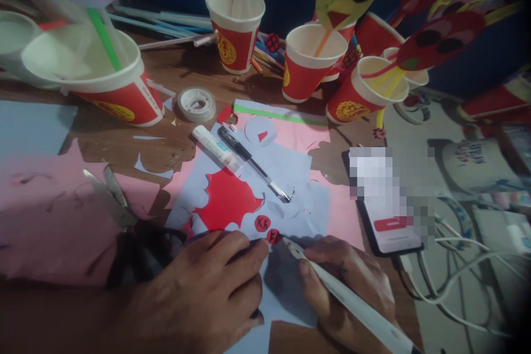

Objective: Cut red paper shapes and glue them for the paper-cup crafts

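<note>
My right hand point(352, 274) grips a white marker pen point(352, 301), its dark tip at the edge of a small red paper disc point(272, 236) with black strokes on it. My left hand point(207, 282) lies palm down with its fingers spread, a fingertip against that disc. Just above sits a second red disc point(262, 223) marked with black letter-like strokes. Beyond my left hand is a cut piece of red paper point(226, 199) on pale paper point(317, 207). A capped black pen point(255, 163) and a white tube point(215, 146) lie farther up.
Scissors point(118, 204) lie spread by my left wrist. Red paper cups point(238, 33) with paper faces on sticks line the back, near a tape roll point(197, 104). At right are a phone point(392, 232) and white cables point(464, 287). Pink paper point(62, 215) covers the left.
</note>
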{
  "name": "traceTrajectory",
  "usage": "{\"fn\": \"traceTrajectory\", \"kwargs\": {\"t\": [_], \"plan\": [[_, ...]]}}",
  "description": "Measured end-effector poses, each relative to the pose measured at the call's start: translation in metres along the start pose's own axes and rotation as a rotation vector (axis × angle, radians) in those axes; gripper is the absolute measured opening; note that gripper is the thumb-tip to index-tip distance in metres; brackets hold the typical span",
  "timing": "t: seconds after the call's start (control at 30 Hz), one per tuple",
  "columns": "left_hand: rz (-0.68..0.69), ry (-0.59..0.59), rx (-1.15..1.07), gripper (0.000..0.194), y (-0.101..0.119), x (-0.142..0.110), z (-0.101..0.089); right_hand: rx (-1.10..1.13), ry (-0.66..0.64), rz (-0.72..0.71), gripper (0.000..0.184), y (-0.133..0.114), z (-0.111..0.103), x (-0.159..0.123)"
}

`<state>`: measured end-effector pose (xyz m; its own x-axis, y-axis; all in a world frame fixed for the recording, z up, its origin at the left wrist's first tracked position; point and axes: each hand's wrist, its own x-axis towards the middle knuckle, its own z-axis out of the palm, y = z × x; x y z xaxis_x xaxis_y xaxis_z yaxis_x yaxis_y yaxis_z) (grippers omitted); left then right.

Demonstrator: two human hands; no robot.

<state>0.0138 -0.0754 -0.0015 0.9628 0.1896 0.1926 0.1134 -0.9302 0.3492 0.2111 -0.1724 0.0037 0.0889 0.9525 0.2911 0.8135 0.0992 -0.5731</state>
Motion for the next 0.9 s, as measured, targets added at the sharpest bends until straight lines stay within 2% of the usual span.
{"fn": "traceTrajectory", "kwargs": {"t": [0.13, 0.33, 0.5, 0.77, 0.9], "plan": [[0.008, -0.037, -0.003, 0.024, -0.0007, -0.0005, 0.0013, -0.011, 0.012, 0.005, 0.008, -0.0009, -0.0014, 0.0014], [-0.003, -0.01, 0.003, 0.025, -0.0012, 0.0003, 0.0, 0.015, -0.012, -0.028, 0.01, -0.0019, -0.0009, 0.0034], [0.005, -0.031, 0.004, 0.024, 0.0004, -0.0003, 0.0007, 0.031, -0.024, -0.019, 0.01, -0.002, 0.0005, 0.0028], [0.019, 0.014, 0.017, 0.023, -0.0032, 0.0043, -0.0062, 0.021, -0.016, -0.009, 0.007, -0.0031, -0.0006, 0.0015], [0.038, -0.001, 0.033, 0.022, -0.0041, 0.0044, -0.0072, -0.009, -0.003, -0.019, 0.008, -0.0042, -0.0042, 0.0045]]}}
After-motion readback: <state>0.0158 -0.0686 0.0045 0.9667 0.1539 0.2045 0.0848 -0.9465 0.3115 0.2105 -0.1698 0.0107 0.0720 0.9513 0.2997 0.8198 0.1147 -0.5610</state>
